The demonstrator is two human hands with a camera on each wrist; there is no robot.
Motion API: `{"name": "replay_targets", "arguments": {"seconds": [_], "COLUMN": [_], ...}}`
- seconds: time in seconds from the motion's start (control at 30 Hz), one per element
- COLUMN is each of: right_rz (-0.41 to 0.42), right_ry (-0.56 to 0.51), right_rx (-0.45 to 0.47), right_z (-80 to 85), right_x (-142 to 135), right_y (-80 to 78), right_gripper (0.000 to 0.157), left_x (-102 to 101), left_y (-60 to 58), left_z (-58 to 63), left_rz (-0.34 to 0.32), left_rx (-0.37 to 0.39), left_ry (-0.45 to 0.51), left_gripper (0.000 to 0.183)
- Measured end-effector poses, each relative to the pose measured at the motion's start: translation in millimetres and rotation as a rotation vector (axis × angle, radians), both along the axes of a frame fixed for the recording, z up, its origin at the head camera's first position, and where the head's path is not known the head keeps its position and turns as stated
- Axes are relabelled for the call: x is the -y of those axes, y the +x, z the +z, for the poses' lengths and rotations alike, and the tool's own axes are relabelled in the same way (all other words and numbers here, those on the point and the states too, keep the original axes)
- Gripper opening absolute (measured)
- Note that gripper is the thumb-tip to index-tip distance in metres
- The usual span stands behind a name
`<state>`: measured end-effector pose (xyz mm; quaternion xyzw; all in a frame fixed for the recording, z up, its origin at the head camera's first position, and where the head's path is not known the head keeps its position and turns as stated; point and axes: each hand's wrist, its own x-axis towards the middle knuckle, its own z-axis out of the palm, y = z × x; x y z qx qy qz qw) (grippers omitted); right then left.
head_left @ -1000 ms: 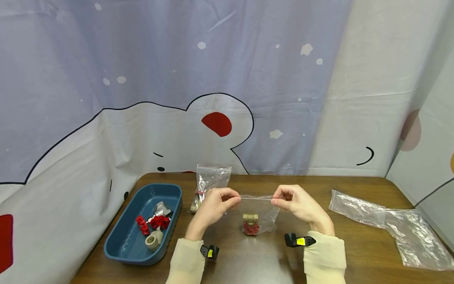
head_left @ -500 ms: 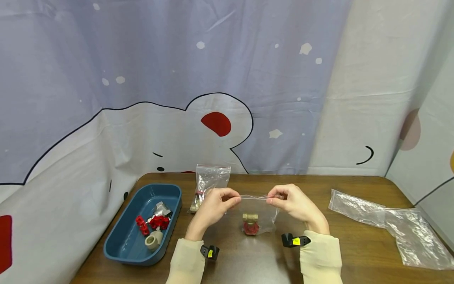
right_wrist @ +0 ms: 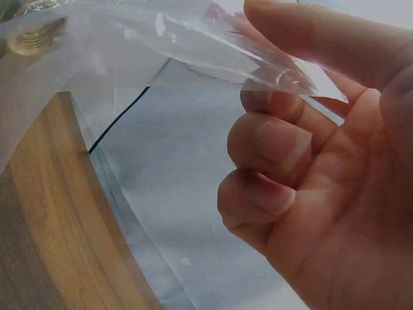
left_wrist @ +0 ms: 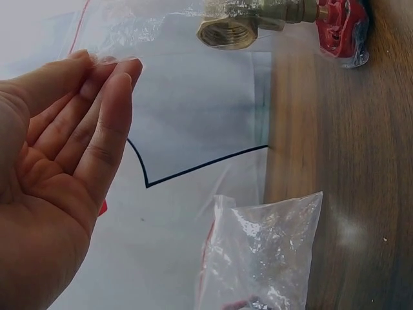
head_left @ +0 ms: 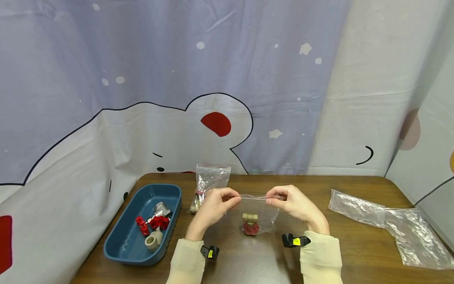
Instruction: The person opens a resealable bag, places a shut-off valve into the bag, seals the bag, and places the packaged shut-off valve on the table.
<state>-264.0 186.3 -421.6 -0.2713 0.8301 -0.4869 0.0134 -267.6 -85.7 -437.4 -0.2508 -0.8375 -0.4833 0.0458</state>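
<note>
A clear zip bag (head_left: 266,217) hangs between both hands over the middle of the table, its top edge stretched level. Inside it, low down, lies a brass gate valve (head_left: 250,223) with a red handwheel (left_wrist: 341,27) pointing toward the person. My left hand (head_left: 217,207) pinches the bag's top left corner between thumb and fingertips. At the top right, my right hand (head_left: 297,206) pinches the edge between thumb and index finger. In the right wrist view, the bag's corner (right_wrist: 303,84) pokes out past the pinch, and the other fingers (right_wrist: 268,145) curl below it.
A blue tray (head_left: 117,236) at the left holds red-handled valves (head_left: 159,222) and a pale fitting (head_left: 154,240). Another zip bag (head_left: 213,177) with a metal part stands behind my left hand. Flat clear bags (head_left: 418,236) lie at the right of the wooden table (head_left: 354,252).
My right hand has slid a little left along the bag's top edge, leaving the corner sticking out beyond its fingers. The left hand and the valve have stayed in place.
</note>
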Motion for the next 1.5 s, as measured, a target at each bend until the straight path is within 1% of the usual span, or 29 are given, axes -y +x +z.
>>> {"name": "replay_targets", "arguments": {"seconds": [0.1, 0.33, 0.5, 0.67, 0.77, 0.83, 0.9, 0.97, 1.03, 1.1, 1.2, 1.27, 1.37, 1.43, 1.5], "right_rz": [0.002, 0.001, 0.007, -0.019, -0.027, -0.007, 0.031, 0.092, 0.145, 0.177, 0.178, 0.175, 0.178, 0.159, 0.124], "right_ry": [0.0, 0.014, 0.013, 0.017, 0.02, 0.024, 0.038, 0.046, 0.047, 0.051, 0.065, 0.084, 0.095, 0.101, 0.093], "right_rx": [0.008, -0.051, -0.057, -0.057, -0.018, 0.027, 0.083, 0.13, 0.187, 0.232, 0.291, 0.286, 0.261, 0.231, 0.216], "right_z": [1.1, 3.7, 4.7, 3.3, 2.3, 0.8, -1.6, -5.6, -9.9, -13.5, -17.0, -18.2, -19.5, -20.7, -22.0], "right_x": [1, 7, 9, 11, 11, 9, 5, 1, -1, -4, -5, -5, -3, -2, -1], "right_y": [0.3, 1.7, 3.6, 2.4, 1.8, 1.7, 2.0, 2.0, 2.5, 3.3, 4.9, 5.6, 5.5, 4.3, 2.7], "right_gripper": [0.012, 0.006, 0.005, 0.005, 0.006, 0.013, 0.022, 0.029, 0.034, 0.04, 0.043, 0.042, 0.036, 0.031, 0.028], "left_x": [0, -2, -3, -3, -4, -5, -6, -6, -5, -4, -3, -2, -2, -3, -5], "left_y": [-0.2, 0.4, 1.3, 0.9, 0.6, -0.1, -1.2, -1.9, -2.5, -2.8, -3.2, -3.4, -4.0, -4.9, -6.0], "left_z": [-0.2, 0.9, 0.9, -1.1, -2.6, -4.1, -6.3, -8.7, -11.3, -14.1, -18.9, -21.7, -25.5, -26.8, -28.5], "left_rz": [0.008, -0.001, -0.008, 0.003, -0.003, -0.017, -0.037, -0.063, -0.088, -0.124, -0.175, -0.2, -0.206, -0.195, -0.186], "left_rx": [0.0, 0.009, 0.011, 0.033, 0.06, 0.082, 0.113, 0.149, 0.177, 0.197, 0.21, 0.205, 0.193, 0.187, 0.198], "left_ry": [-0.001, -0.004, -0.001, -0.004, 0.021, 0.049, 0.078, 0.094, 0.076, 0.031, -0.076, -0.144, -0.211, -0.22, -0.199], "left_gripper": [0.006, 0.008, 0.01, 0.009, 0.01, 0.012, 0.015, 0.019, 0.022, 0.026, 0.031, 0.033, 0.032, 0.028, 0.025]}}
